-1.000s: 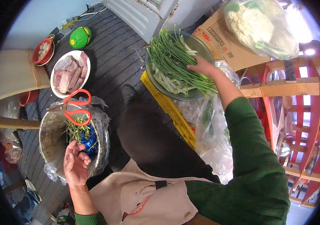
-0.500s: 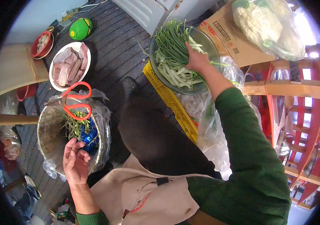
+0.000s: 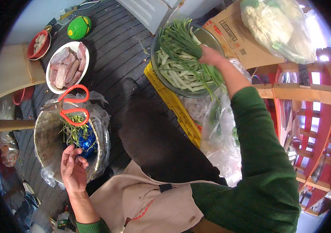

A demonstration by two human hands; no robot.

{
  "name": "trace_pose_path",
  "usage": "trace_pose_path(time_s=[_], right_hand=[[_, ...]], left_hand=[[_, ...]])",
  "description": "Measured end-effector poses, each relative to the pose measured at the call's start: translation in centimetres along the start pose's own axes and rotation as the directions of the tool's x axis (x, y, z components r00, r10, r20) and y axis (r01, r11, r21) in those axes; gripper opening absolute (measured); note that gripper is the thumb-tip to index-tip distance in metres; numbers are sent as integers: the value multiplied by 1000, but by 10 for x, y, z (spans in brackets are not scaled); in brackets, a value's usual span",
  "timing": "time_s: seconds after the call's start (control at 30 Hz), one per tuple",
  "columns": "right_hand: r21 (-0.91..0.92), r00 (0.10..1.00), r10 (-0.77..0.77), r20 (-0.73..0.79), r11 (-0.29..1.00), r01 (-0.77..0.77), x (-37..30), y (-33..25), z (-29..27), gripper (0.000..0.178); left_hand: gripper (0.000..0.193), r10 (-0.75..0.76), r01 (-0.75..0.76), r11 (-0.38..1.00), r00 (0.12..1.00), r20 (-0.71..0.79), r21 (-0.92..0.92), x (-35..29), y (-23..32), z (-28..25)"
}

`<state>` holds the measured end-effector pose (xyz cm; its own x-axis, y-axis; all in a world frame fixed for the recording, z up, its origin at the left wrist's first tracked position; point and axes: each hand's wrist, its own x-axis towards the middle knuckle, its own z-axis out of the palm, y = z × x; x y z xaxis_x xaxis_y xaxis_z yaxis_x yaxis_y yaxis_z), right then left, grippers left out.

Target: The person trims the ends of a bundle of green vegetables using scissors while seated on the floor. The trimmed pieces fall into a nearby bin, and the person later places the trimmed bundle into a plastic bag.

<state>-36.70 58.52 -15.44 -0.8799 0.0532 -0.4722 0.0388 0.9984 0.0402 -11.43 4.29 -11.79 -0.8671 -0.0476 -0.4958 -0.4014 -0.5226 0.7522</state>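
At the upper right, my right hand (image 3: 211, 56) is closed on a bundle of long green chives (image 3: 177, 39) in a metal bowl (image 3: 212, 35). Pale green vegetable strips (image 3: 179, 75) lie beneath them in the same bowl. My left hand (image 3: 73, 173) is raised palm up at the near side of a plastic-lined bin (image 3: 45, 155), its fingers loosely bent and apart, with nothing in them. Inside the bin are green trimmings (image 3: 74, 134) and a shiny blue wrapper (image 3: 88, 143). Red-handled scissors (image 3: 86, 116) rest across the bin's far rim.
A white dish (image 3: 49, 83) of raw meat pieces, a red bowl (image 3: 31, 54) with pale bulbs and a green ball (image 3: 79, 28) are on the floor at left. A yellow crate (image 3: 169, 101) supports the bowl. Bagged cauliflower (image 3: 268, 25) sits on cardboard (image 3: 247, 50) at right.
My right hand has shifted slightly right with the chives, and some ends now hang over the bowl's near rim. The left hand keeps its loose pose. The whole view has shifted a little.
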Motion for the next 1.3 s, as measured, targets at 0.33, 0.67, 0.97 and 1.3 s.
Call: trace_pose_path(time_s=[0.33, 0.67, 0.97, 1.3], right_hand=[[-6, 863, 43, -504, 999, -54, -74, -60, 54, 92], [990, 897, -425, 123, 117, -80, -251, -118, 249, 44], [914, 899, -429, -84, 326, 241, -299, -88, 233, 41], [643, 702, 154, -695, 570, 511, -366, 12, 198, 23]], left_hand=[[37, 112, -111, 993, 994, 0, 41, 9, -9, -24], [21, 517, -307, 780, 807, -285, 546, -35, -43, -46], [8, 197, -58, 792, 966, -165, 608, -108, -108, -32], [31, 58, -5, 703, 997, -50, 711, -104, -115, -54]])
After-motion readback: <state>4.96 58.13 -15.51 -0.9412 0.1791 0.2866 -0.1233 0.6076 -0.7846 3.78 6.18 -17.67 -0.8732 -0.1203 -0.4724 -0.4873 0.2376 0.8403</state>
